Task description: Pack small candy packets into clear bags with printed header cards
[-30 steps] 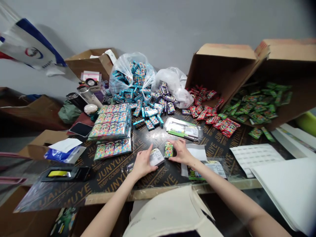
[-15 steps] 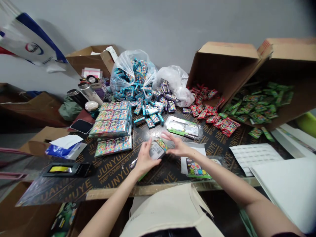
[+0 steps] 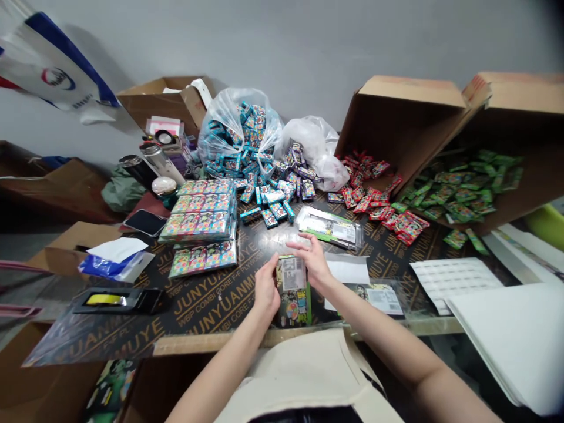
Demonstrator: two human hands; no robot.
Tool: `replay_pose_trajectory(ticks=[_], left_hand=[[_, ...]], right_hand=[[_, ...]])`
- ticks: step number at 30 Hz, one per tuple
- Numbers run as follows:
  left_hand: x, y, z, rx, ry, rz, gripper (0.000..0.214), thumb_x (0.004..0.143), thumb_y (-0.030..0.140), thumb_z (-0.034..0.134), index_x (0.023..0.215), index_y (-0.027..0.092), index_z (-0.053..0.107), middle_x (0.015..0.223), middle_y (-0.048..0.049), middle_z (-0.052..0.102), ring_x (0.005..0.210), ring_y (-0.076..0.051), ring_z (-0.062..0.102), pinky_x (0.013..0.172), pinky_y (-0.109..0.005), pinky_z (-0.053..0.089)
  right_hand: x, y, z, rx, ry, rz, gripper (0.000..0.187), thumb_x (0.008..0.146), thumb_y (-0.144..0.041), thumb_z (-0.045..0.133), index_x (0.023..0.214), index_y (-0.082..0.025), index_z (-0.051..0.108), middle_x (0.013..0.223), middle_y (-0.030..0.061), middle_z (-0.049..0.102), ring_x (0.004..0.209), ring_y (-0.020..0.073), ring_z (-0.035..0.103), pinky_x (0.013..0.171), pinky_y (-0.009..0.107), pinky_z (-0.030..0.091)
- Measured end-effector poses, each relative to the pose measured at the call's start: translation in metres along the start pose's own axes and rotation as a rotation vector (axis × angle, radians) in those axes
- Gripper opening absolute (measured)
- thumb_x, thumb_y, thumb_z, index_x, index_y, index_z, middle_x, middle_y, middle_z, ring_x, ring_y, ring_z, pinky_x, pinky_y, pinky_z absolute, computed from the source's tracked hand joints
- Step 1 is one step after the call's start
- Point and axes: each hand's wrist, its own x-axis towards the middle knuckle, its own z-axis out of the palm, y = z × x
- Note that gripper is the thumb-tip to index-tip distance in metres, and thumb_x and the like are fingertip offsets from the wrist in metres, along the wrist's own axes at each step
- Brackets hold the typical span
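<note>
Between my hands is a printed card packet (image 3: 294, 302), with a pale panel at its top and a dark, green-edged colourful print below. My left hand (image 3: 267, 288) grips its left edge, thumb and fingers closed along the side. At the upper right edge, the fingers of my right hand (image 3: 312, 258) are bent around the packet. Beyond my hands lies a clear-wrapped packet (image 3: 328, 227) with a green edge. Near my right forearm, another packet (image 3: 382, 298) with a pale label rests beside a white paper sheet (image 3: 348, 269).
Stacked flat packs of small boxes (image 3: 200, 214) stand left. Behind are a plastic bag of blue boxes (image 3: 242, 132), purple boxes (image 3: 304, 170), and cartons with red boxes (image 3: 365, 182) and green boxes (image 3: 462, 182). A tape dispenser (image 3: 117, 301) sits at left, a label sheet (image 3: 456, 282) at right.
The packet in my hands has moved nearer me, and its long printed lower part now shows. The packet by my right forearm shows a pale label where colourful print showed before.
</note>
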Motion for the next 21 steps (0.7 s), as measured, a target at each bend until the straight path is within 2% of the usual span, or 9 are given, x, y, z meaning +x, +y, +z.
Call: replay_pose_trajectory(ticks=[4, 7, 9, 11, 13, 16, 19, 21], left_hand=[[0.009, 0.022, -0.001, 0.043, -0.013, -0.139, 0.014, 0.058, 0.024, 0.065, 0.063, 0.012, 0.061, 0.055, 0.0009, 0.061, 0.046, -0.010, 0.054, 0.050, -0.022, 0.043], [0.013, 0.034, -0.002, 0.103, -0.071, -0.134, 0.018, 0.054, 0.014, 0.063, 0.072, 0.011, 0.064, 0.058, -0.0004, 0.062, 0.049, -0.011, 0.055, 0.050, -0.021, 0.041], [0.012, 0.041, -0.002, 0.181, -0.102, -0.052, 0.020, 0.052, 0.010, 0.064, 0.072, 0.012, 0.066, 0.061, 0.0005, 0.063, 0.053, -0.009, 0.056, 0.054, -0.019, 0.041], [0.011, 0.047, -0.002, 0.354, -0.160, 0.101, 0.011, 0.054, 0.011, 0.068, 0.065, 0.013, 0.066, 0.061, 0.0008, 0.063, 0.057, -0.009, 0.055, 0.058, -0.019, 0.040], [0.010, 0.053, -0.002, 0.551, -0.233, 0.217, 0.008, 0.057, 0.018, 0.071, 0.061, 0.012, 0.066, 0.060, -0.0003, 0.064, 0.059, -0.010, 0.055, 0.062, -0.021, 0.041], [0.014, 0.060, -0.001, 0.681, -0.305, 0.180, 0.017, 0.053, 0.023, 0.075, 0.066, 0.013, 0.068, 0.063, -0.0019, 0.066, 0.060, -0.013, 0.057, 0.063, -0.024, 0.043], [0.018, 0.066, 0.000, 0.729, -0.344, 0.126, 0.020, 0.054, 0.024, 0.074, 0.070, 0.013, 0.069, 0.065, -0.0030, 0.067, 0.061, -0.014, 0.058, 0.065, -0.026, 0.044], [0.019, 0.069, 0.002, 0.788, -0.360, 0.143, 0.017, 0.056, 0.024, 0.072, 0.069, 0.013, 0.069, 0.064, -0.0032, 0.067, 0.061, -0.014, 0.058, 0.065, -0.026, 0.044]], right_hand=[[-0.005, -0.002, -0.010, 0.172, -0.036, 0.093, 0.045, 0.064, -0.018, 0.057, 0.105, -0.024, 0.040, 0.087, 0.0013, 0.068, 0.076, 0.0198, 0.066, 0.068, 0.033, 0.050], [-0.003, -0.004, -0.016, 0.141, -0.056, 0.193, 0.042, 0.059, -0.009, 0.055, 0.098, -0.021, 0.048, 0.087, 0.0029, 0.069, 0.078, 0.0191, 0.066, 0.069, 0.032, 0.048], [-0.002, -0.007, -0.020, 0.035, -0.079, 0.215, 0.030, 0.057, -0.008, 0.055, 0.085, -0.018, 0.056, 0.084, 0.0043, 0.069, 0.072, 0.0178, 0.065, 0.067, 0.030, 0.048], [-0.003, -0.011, -0.024, -0.128, -0.122, 0.129, 0.015, 0.059, -0.010, 0.057, 0.072, -0.015, 0.062, 0.079, 0.0048, 0.069, 0.069, 0.0165, 0.063, 0.067, 0.029, 0.047], [-0.005, -0.016, -0.029, -0.294, -0.191, -0.030, 0.010, 0.063, -0.015, 0.060, 0.070, -0.015, 0.067, 0.078, 0.0043, 0.069, 0.072, 0.0164, 0.062, 0.071, 0.029, 0.046], [-0.008, -0.019, -0.033, -0.430, -0.223, -0.168, 0.012, 0.068, -0.026, 0.064, 0.073, -0.016, 0.070, 0.074, 0.0035, 0.069, 0.072, 0.0166, 0.061, 0.071, 0.029, 0.046], [-0.006, -0.019, -0.033, -0.461, -0.177, -0.182, 0.019, 0.065, -0.033, 0.069, 0.074, -0.017, 0.069, 0.071, 0.0030, 0.068, 0.064, 0.0159, 0.060, 0.066, 0.029, 0.047], [-0.002, -0.018, -0.032, -0.475, -0.189, -0.191, 0.022, 0.062, -0.034, 0.071, 0.076, -0.016, 0.068, 0.070, 0.0029, 0.067, 0.063, 0.0155, 0.060, 0.064, 0.029, 0.048]])
